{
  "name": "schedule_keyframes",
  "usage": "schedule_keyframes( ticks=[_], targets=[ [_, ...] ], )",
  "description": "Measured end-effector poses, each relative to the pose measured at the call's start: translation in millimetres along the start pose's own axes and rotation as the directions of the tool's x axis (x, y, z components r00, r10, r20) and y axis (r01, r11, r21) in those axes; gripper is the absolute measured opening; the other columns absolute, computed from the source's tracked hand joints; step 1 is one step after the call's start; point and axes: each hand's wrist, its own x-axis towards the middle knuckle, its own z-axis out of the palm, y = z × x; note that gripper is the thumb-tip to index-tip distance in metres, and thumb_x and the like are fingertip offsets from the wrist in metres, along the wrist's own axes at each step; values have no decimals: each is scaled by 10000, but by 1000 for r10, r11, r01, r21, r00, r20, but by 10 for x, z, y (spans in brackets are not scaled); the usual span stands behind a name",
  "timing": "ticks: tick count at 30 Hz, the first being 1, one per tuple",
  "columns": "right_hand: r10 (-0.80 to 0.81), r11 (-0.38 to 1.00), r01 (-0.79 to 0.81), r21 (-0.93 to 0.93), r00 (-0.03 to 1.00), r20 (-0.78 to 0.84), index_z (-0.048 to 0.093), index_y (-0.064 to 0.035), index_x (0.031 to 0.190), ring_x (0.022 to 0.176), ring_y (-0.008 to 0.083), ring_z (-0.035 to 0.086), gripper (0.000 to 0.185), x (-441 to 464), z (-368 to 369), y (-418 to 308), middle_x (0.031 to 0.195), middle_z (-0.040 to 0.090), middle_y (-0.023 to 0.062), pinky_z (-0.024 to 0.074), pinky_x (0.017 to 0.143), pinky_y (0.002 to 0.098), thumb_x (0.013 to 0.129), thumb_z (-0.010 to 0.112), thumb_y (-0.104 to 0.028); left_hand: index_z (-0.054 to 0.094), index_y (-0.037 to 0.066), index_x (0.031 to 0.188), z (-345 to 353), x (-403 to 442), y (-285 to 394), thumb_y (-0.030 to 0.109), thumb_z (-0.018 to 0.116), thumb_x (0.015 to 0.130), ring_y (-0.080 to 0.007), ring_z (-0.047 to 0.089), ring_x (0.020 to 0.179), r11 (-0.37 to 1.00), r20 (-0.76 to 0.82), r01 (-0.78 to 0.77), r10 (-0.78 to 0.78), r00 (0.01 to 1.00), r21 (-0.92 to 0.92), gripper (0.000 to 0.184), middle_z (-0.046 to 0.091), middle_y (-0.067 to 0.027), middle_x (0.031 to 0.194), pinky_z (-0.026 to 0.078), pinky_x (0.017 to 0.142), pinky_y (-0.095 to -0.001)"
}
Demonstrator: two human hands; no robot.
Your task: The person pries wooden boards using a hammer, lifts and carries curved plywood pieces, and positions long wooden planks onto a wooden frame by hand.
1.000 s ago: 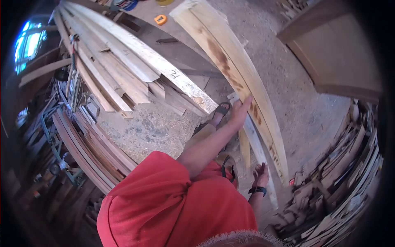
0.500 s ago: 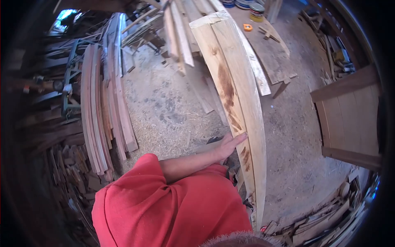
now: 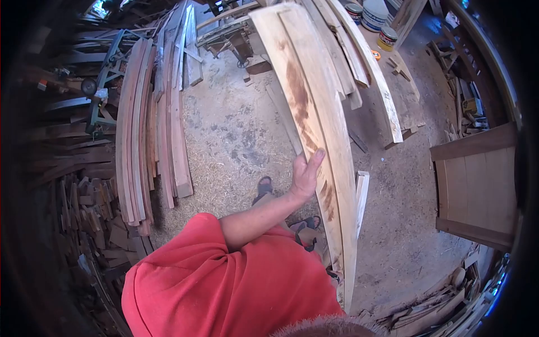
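A long, pale wooden board [image 3: 328, 112] with dark brown stains and a lengthwise groove or edge line runs from the top middle down to my right side. My left hand [image 3: 306, 177] is closed around its left edge, with the thumb laid over the top face and the fingers out of sight beneath. The board's near end reaches down beside my red shirt [image 3: 236, 286]. My right hand does not show; the board and my body cover that area.
Long planks [image 3: 132, 140] are stacked at left. Offcuts [image 3: 95, 208] pile up at lower left, more scraps [image 3: 432, 309] at lower right. A low table [image 3: 412, 109] bears planks, tins [image 3: 387, 38] and an orange tape measure [image 3: 375, 54]. A wooden panel [image 3: 477, 185] stands at right.
My view has turned left, so the table and tins sit farther right. The board has come along with me, and my left hand appears higher in view, still on it. My feet now show.
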Motion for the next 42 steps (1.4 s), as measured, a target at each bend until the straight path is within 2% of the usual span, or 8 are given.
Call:
schedule_keyframes(
  ticks=[11,13,15,19,22,30,33,42],
  targets=[
    [-445,714,374,-592,895,29,354,85,1438,1335,390,436,803,-1802,675,1434,1463,411,283,316,1141,447,971,500,-551,562,-82,1192,-1703,1430,1294,488,577,979,-161,563,968,945,-139,-202,171,976,-257,609,644,-122,1043,440,891,-314],
    [-678,336,547,-767,706,207,370,91,1431,1331,391,439,788,-2176,838,1614,1457,418,287,312,1144,442,977,502,-539,568,-81,1181,-2125,1601,1538,492,581,976,-165,563,968,948,-128,-189,160,979,-256,609,641,-123,1038,442,896,-316],
    [-718,-295,767,-569,214,662,424,85,1406,1310,398,449,665,-2124,1006,1663,1390,491,290,298,1139,460,1008,505,-441,573,-81,1170,-2462,1750,1743,496,586,973,-168,563,968,955,-109,-170,148,983,-242,610,638,-124,1033,444,901,-318],
    [-241,-499,856,-132,9,970,571,29,1286,1200,417,527,584,-2272,2026,1903,1237,602,262,402,1033,452,949,576,-448,578,-32,1158,-3084,2140,1873,475,576,979,-178,584,919,927,-158,-230,190,969,-295,537,615,-128,999,500,833,-329],
    [152,-315,906,-284,344,927,615,3,1184,1022,393,607,546,-2620,2842,2205,1059,652,248,469,872,447,900,611,-463,544,-49,1173,-3459,2332,2045,444,562,983,-218,626,915,903,-178,-258,207,962,-343,529,597,-163,1000,576,716,-341],
    [278,-349,928,-133,238,931,643,-2,967,833,434,615,586,-2541,3972,3332,874,639,275,469,754,462,855,585,-574,509,-101,1230,-4317,3284,2534,285,550,1017,-260,646,1000,996,-633,63,-90,769,-65,443,611,-198,1104,562,885,-374],
    [344,-368,911,-185,318,883,655,-4,972,814,442,617,602,-2560,4489,3711,846,639,276,472,745,473,857,572,-589,538,-88,1242,-5059,4114,2073,257,577,1013,-210,641,995,966,-499,-255,203,843,-39,416,635,-160,1085,530,874,-321],
    [345,-329,890,-317,425,837,695,8,1121,1011,430,654,740,-3439,5593,4066,992,687,293,488,898,449,883,503,-666,622,-40,1134,-5471,6034,1831,306,658,967,-141,548,757,1000,-586,-26,26,810,9,385,630,-81,887,467,699,-319]
  ],
)
